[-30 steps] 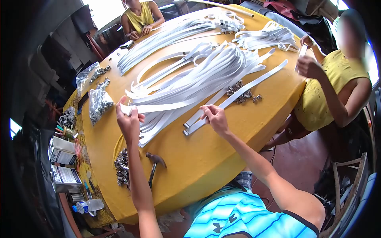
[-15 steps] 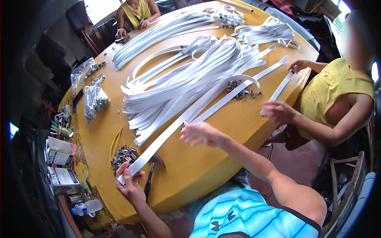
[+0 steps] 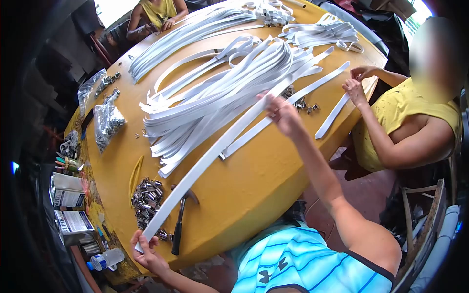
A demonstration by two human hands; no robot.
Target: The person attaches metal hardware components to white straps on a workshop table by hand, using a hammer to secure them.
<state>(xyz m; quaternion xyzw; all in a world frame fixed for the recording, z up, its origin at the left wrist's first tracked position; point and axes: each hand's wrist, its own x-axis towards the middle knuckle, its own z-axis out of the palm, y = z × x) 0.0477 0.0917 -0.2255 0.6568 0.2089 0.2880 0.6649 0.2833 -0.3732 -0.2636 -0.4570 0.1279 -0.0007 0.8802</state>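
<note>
My left hand (image 3: 148,251) is closed on the near end of a long white strap (image 3: 198,178), low at the left of the table. Further up the same strap, my right hand (image 3: 284,116) has its fingertips closed on it, slightly blurred. The strap runs at a slant between both hands, over part of a heap of shiny metal clips (image 3: 146,200). A hammer (image 3: 178,227) with a black handle lies beside that heap. Beyond the strap spreads a big pile of white straps (image 3: 210,105). Another strap (image 3: 244,139) with a metal end lies under my right arm's side.
A co-worker in a yellow top (image 3: 391,117) handles a white strap (image 3: 332,117) at the right. Another person (image 3: 159,14) sits at the far side. Bags of metal parts (image 3: 108,122), metal cans (image 3: 73,224) and a plastic bottle (image 3: 108,259) line the left edge.
My right hand has moved up and away to the far part of the strap. My left hand has shifted down and left with its end. The co-worker's hands have come together.
</note>
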